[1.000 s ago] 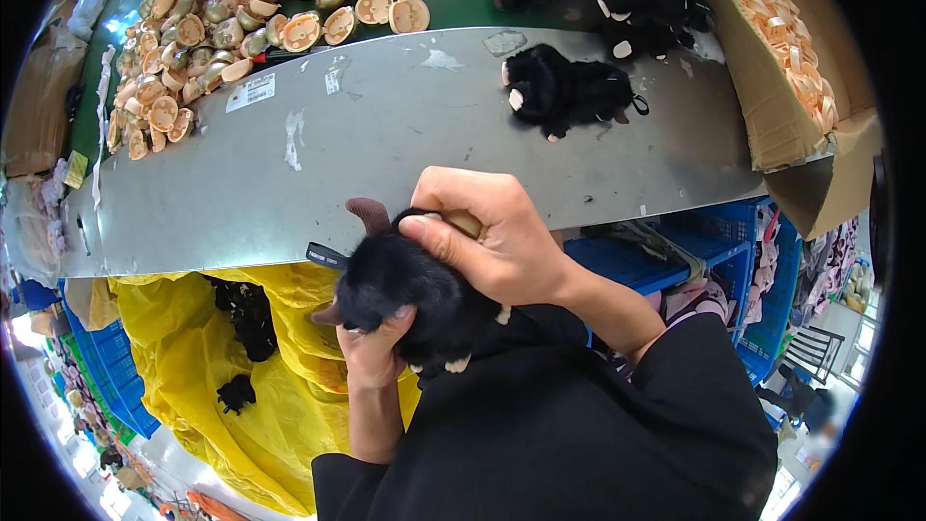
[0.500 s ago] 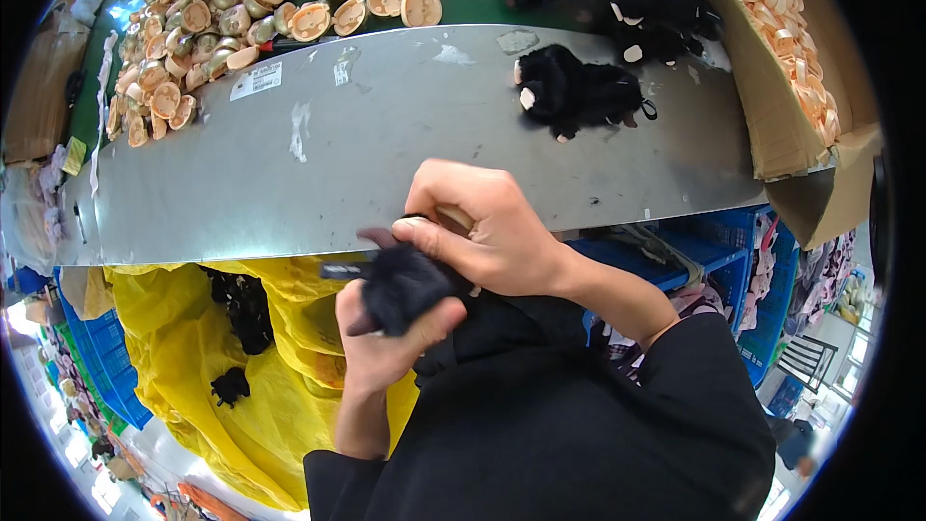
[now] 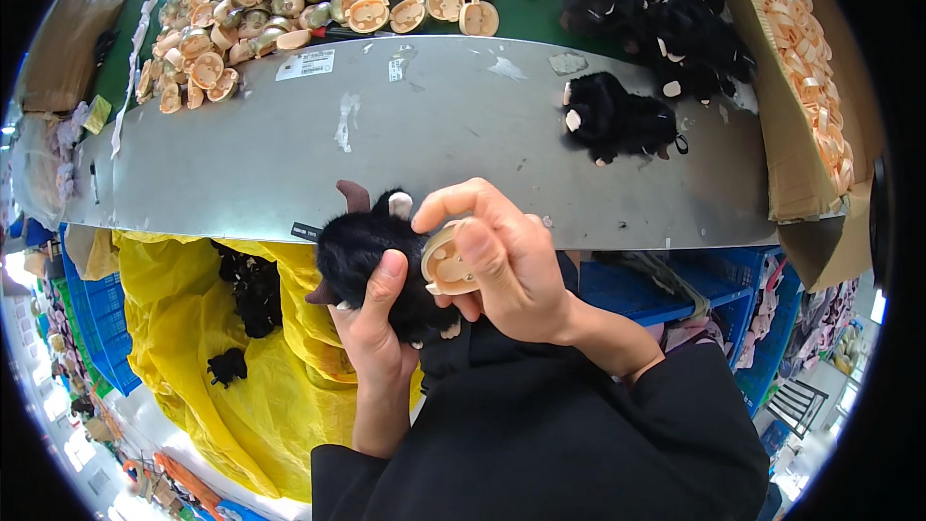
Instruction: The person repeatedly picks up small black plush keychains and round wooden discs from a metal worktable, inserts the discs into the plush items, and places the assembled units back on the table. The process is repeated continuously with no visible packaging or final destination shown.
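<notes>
I am at a long grey metal table (image 3: 453, 135) with a green mat (image 3: 540, 19) behind it. My left hand (image 3: 371, 323) is closed around a fluffy black plush toy (image 3: 371, 256), with my thumb pressed on its fur. The toy is up in front of me, just at the near edge of the table. It has a brown ear and a white ear sticking up. My right hand (image 3: 502, 256) is curled around a small round tan plastic face piece (image 3: 446, 265), and I am holding it right against the side of the black toy. Below my hands hangs a big yellow plastic bag (image 3: 193, 347) with more black plush toys inside it. Blue plastic crates (image 3: 666, 294) sit under the table on my right. On the table, well away from my hands, lies another black plush toy (image 3: 617, 121). Behind it there is a heap of black plush toys (image 3: 666, 10). On the far left of the mat is a big pile of tan plastic face pieces (image 3: 260, 10). On my right stands an open brown cardboard box (image 3: 801, 106) filled with the same tan pieces.
</notes>
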`<state>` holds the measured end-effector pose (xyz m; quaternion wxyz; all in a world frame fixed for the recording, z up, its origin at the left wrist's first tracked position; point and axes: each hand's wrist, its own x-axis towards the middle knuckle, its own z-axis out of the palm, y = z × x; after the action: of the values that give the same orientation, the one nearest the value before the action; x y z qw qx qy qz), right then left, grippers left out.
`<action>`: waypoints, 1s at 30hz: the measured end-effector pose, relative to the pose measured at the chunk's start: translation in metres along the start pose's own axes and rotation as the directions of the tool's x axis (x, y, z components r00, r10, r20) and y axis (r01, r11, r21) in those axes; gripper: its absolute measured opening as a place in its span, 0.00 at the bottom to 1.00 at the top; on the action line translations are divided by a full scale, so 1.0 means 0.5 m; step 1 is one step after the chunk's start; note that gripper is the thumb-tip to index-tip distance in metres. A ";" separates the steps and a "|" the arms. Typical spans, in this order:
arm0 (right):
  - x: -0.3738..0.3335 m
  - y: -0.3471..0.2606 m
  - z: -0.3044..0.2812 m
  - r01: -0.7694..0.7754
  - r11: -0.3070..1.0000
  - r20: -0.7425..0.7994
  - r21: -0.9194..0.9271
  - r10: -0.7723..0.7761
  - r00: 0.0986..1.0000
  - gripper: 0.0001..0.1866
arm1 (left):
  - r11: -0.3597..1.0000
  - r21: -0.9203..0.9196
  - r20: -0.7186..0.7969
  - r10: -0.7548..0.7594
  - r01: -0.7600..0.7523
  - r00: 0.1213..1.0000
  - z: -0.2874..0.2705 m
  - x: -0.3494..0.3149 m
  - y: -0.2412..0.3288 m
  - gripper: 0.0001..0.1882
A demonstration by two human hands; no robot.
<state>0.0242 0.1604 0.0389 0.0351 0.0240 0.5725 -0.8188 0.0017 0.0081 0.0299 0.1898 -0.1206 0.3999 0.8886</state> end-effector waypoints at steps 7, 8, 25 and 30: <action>0.012 0.016 0.003 0.088 0.979 0.014 -0.181 -0.087 0.996 0.13 | 0.997 0.059 -0.043 0.049 -0.047 0.998 -0.007 -0.005 0.000 0.33; 0.015 0.020 0.000 0.126 0.966 0.025 -0.227 -0.123 0.992 0.12 | 0.995 0.087 -0.031 0.047 -0.044 0.998 -0.012 -0.007 0.001 0.34; 0.067 0.105 0.013 0.552 0.411 0.121 -0.726 -0.713 0.691 0.18 | 0.814 0.489 0.046 0.335 -0.313 0.941 -0.044 -0.017 -0.003 0.10; 0.067 0.117 0.010 0.521 0.435 0.083 -0.735 -0.704 0.705 0.18 | 0.819 0.514 -0.042 0.320 -0.255 0.946 -0.045 -0.018 -0.022 0.09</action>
<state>-0.0043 0.1346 -0.0169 -0.3284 -0.1051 0.8094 -0.4753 0.0160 -0.0044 0.0111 0.0524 -0.0612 0.6419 0.7625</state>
